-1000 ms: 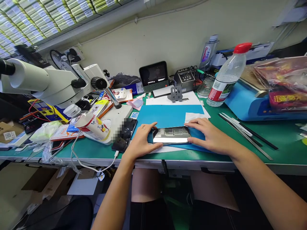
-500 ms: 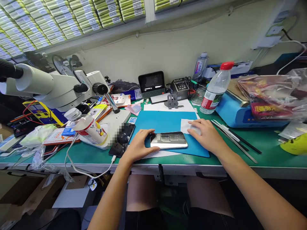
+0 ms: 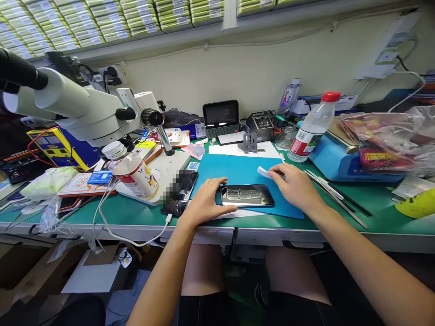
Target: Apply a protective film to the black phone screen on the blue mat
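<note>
A phone (image 3: pixel 247 195) with a glossy reflecting screen lies flat on a blue mat (image 3: pixel 238 171) near the bench's front edge. My left hand (image 3: pixel 204 203) grips the phone's left end, thumb along its near edge. My right hand (image 3: pixel 294 186) hovers just right of the phone, fingers pinched on a small white wipe (image 3: pixel 263 172) lifted off the mat.
A second dark phone (image 3: pixel 180 192) with a white cable lies left of the mat. A microscope (image 3: pixel 81 111) and a lying bottle (image 3: pixel 134 174) crowd the left. A water bottle (image 3: pixel 311 129), blue machine (image 3: pixel 343 158), thin metal tools (image 3: pixel 335 197) and a small screen (image 3: pixel 220 115) stand right and behind.
My right hand has picked the white wipe up off the mat, where it lay flat before. The left hand has kept its hold on the phone. The camera shifted slightly.
</note>
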### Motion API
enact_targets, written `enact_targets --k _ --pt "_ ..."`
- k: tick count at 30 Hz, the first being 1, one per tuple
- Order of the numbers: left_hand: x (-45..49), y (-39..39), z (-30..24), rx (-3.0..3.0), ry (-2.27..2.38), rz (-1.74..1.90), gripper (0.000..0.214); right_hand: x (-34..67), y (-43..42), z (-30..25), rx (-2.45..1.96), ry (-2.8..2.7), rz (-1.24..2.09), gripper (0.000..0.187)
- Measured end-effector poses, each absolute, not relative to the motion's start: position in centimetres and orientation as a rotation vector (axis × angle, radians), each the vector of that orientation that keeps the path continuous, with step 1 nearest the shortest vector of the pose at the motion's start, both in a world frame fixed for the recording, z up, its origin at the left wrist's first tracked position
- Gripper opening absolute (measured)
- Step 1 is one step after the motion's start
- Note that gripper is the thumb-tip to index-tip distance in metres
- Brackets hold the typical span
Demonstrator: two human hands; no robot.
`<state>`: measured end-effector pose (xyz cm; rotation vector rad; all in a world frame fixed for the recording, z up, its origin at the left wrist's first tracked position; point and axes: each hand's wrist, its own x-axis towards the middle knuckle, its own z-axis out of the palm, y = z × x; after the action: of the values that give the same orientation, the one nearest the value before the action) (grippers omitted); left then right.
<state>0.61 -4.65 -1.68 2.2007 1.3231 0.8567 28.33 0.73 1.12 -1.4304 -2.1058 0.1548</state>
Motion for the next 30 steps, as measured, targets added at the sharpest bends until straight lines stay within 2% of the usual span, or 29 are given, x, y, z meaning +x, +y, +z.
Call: enact_targets --k 5,10,13,22,30 --pt "0.5 -4.5 -2.0 2.18 1.311 0.905 0.088 21.5 -2.3 1.6 -1.127 -2.319 0.294 0.022" --pt "0.6 -4.1 -1.9 2.286 1.293 0.886 0.055 18.4 -2.9 1.0 -1.032 -2.467 0.304 0.027" --pt "0.6 -4.0 -1.7 2.313 1.293 0.884 0.047 18.3 -2.6 0.8 -1.021 -2.511 0.284 0.026" --pt "0.5 -4.2 -1.9 2.297 1.329 0.849 0.063 21.9 -1.8 0.8 -1.06 -2.583 0.318 0.024" --pt "0.6 -4.2 -1.8 2.29 1.379 0.804 0.063 29.6 -1.0 1.0 -1.323 -2.424 0.395 0.036"
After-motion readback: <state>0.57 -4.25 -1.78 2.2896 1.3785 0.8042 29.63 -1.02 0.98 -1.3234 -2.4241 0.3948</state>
